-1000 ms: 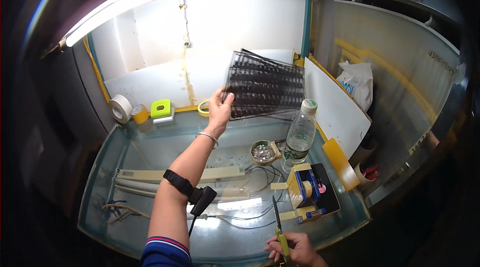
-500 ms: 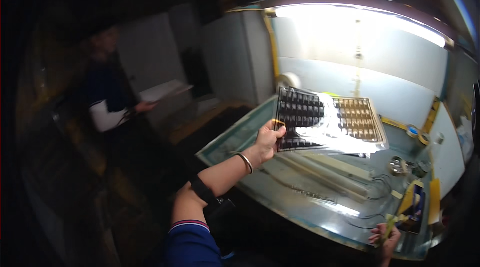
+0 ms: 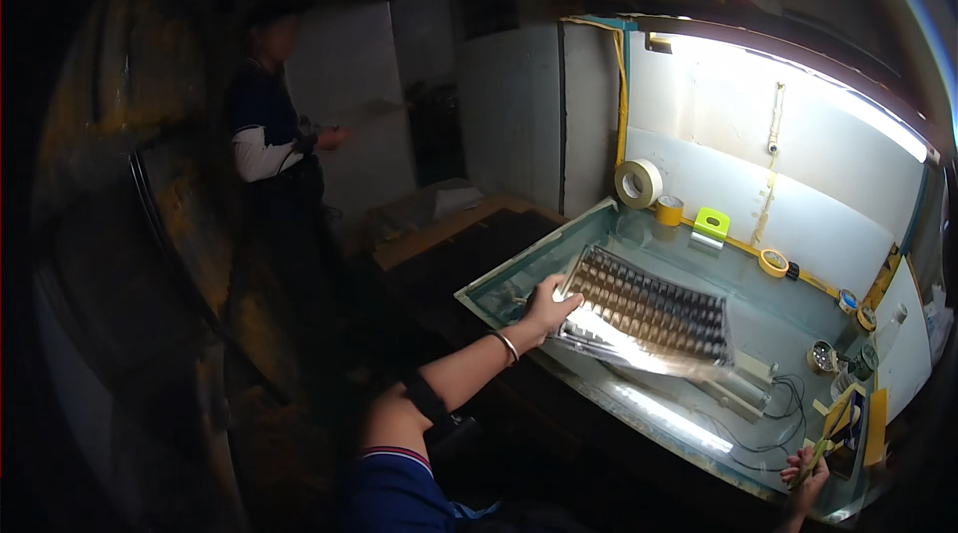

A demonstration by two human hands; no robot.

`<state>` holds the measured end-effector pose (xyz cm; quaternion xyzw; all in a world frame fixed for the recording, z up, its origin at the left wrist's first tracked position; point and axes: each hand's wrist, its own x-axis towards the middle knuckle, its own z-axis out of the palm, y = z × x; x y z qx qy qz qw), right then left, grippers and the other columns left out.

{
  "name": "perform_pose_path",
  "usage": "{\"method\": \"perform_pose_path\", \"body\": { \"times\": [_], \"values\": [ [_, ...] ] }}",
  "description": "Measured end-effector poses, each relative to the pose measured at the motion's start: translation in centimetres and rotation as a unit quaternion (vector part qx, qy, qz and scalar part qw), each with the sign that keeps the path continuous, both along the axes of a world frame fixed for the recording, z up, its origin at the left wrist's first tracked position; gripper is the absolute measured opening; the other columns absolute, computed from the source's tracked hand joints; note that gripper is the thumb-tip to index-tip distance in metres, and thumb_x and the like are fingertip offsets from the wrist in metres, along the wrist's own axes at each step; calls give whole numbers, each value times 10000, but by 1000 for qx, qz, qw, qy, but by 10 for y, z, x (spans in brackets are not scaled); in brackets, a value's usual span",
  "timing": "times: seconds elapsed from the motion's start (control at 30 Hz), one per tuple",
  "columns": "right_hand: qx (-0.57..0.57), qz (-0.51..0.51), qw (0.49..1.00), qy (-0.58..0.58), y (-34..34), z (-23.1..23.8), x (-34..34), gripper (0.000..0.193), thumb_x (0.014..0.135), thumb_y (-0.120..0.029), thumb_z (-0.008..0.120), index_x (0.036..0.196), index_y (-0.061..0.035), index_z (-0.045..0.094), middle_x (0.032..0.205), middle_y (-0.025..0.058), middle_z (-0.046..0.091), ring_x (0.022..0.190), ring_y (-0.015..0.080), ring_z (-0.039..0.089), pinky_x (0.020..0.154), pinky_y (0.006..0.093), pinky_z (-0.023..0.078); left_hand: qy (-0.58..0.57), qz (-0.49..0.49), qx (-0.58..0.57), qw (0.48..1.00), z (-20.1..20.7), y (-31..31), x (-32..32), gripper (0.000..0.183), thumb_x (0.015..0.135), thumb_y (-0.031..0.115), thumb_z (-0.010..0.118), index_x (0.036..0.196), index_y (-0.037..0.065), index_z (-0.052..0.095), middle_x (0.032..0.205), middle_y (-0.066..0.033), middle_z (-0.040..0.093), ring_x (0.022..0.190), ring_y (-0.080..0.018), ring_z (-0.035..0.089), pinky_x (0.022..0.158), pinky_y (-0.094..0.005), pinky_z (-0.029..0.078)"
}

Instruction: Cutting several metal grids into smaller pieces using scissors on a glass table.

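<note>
My left hand (image 3: 551, 311) grips the left edge of a glossy clear film sheet (image 3: 654, 301) printed with a dark grid of small blocks. The sheet is tilted above the glass-topped table (image 3: 539, 268), and bright glare runs along its near edge. Low at the table's right front corner, my right hand (image 3: 806, 478) is closed around a thin yellow-green strip (image 3: 820, 451). Its exact kind is too small to make out. Beneath the film, part of a long pale bar (image 3: 733, 395) shows, lying on the glass.
Along the table's back edge stand a big white tape roll (image 3: 639, 184), a yellow tape roll (image 3: 669, 210) and a lime-green holder (image 3: 711, 224). Dark cables (image 3: 788, 403) and several more rolls lie at right. A lit tube (image 3: 798, 84) hangs above. Another person (image 3: 269, 124) stands at left.
The film has come down closer to the table and turned, its glare shifting to the near edge. My view has swung left. The other person now stands more upright, without the pale sheet visible before.
</note>
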<state>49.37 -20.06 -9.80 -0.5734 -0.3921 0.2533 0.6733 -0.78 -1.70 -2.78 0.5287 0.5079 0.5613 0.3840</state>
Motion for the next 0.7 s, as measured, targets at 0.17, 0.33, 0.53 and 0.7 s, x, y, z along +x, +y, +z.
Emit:
{"method": "perform_pose_path", "body": {
  "times": [0.17, 0.33, 0.53, 0.7],
  "values": [
    [8, -8, 1000, -3, -6, 3, 1, 320, 840, -314, 565, 809, 0, 509, 579, 57, 520, 358, 91, 476, 321, 188, 352, 468, 61, 249, 846, -35, -23, 21, 796, 802, 453, 528, 1352, 26, 143, 1371, -227, 169, 1271, -353, 178, 1031, -454, 111],
    [-55, 16, 998, 17, -24, 39, -28, 322, 797, -166, 632, 1033, 44, 570, 774, 101, 607, 568, 113, 538, 500, 219, 418, 577, -68, 219, 784, -41, -67, 49, 734, 841, 582, 302, 1361, 78, 186, 1413, -202, 55, 1326, -302, -7, 1045, -475, -45],
    [-49, 32, 998, -23, -23, 41, -27, 346, 814, -206, 613, 1032, 57, 562, 784, 111, 606, 586, 136, 547, 525, 234, 429, 573, -66, 267, 772, -41, -61, 48, 721, 846, 560, 314, 1349, 55, 205, 1406, -212, 85, 1325, -302, 18, 1042, -494, -44],
    [-39, 82, 996, -14, -22, 30, -10, 526, 831, -363, 568, 1103, 81, 498, 861, 145, 606, 612, 155, 558, 542, 247, 438, 560, -74, 296, 770, -37, -62, 53, 685, 854, 538, 323, 1334, 54, 254, 1400, -208, 128, 1315, -319, 91, 1040, -512, -5]
  ]
}}
